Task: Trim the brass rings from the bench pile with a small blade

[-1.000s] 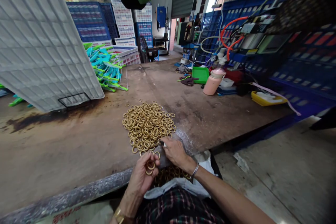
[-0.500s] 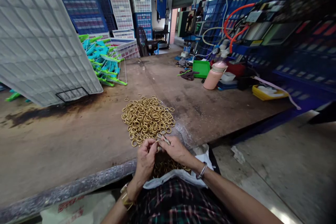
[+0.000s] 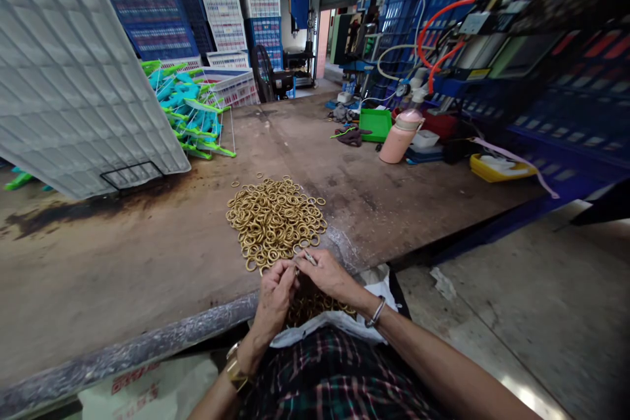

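A heap of brass-coloured rings (image 3: 275,218) lies on the brown table (image 3: 197,262) in front of me. At its near edge my left hand (image 3: 277,295) is closed in a pinch; what it holds is too small to make out. My right hand (image 3: 329,274) meets it fingertip to fingertip and grips a small metal tool (image 3: 310,258). Below both hands, more rings (image 3: 319,310) lie in an open white bag (image 3: 322,323) at my lap.
A grey-white ribbed panel (image 3: 83,79) leans at the left beside green and blue plastic parts (image 3: 191,111). Back right are a green tray (image 3: 375,125), a pink bottle (image 3: 398,141) and a yellow tray (image 3: 502,168). The table's padded front edge (image 3: 147,344) runs below left.
The view has shifted slightly. Both hands stay pinched together over the bag, with only small finger movement.
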Demonstrator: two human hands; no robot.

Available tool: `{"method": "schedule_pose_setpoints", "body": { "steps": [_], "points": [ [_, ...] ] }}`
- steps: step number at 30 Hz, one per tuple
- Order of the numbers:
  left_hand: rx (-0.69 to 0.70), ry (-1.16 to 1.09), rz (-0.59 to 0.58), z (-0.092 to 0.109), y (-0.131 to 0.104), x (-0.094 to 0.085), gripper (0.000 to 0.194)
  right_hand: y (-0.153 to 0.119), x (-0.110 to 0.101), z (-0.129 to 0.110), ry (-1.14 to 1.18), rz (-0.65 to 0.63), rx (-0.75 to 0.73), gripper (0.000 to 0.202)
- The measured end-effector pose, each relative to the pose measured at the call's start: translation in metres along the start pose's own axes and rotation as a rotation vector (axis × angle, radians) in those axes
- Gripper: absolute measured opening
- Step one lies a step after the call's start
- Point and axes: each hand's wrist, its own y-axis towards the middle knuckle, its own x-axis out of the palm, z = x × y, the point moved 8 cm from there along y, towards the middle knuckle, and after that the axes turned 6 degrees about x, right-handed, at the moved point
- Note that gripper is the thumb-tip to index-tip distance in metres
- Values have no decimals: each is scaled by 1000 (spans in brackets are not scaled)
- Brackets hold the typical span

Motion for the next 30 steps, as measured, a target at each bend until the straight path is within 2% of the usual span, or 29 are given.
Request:
{"method": "schedule_pose_setpoints", "body": {
  "steps": [8, 12, 18, 22, 27, 30],
  "points": [
    [-65, -252, -53, -7, -2, 6, 28, 2, 11, 12, 164, -122, 42, 26],
    [-77, -316, -53, -9, -3, 7, 28, 4, 13, 17, 182, -126, 68, 26],
    [-87, -353, -26, -11, -3, 6, 29, 3, 9, 11, 123, -81, 44, 22],
    [-90, -350, -8, -11, -3, 4, 30, 1, 2, 7, -110, 31, -19, 20],
    [-47, -304, -11, -10, -2, 3, 31, -7, 14, 4, -583, 23, -182, 17],
    [-36, -273, -9, -10, -3, 2, 30, -8, 17, 5, -709, 23, -195, 21]
  ]
}}
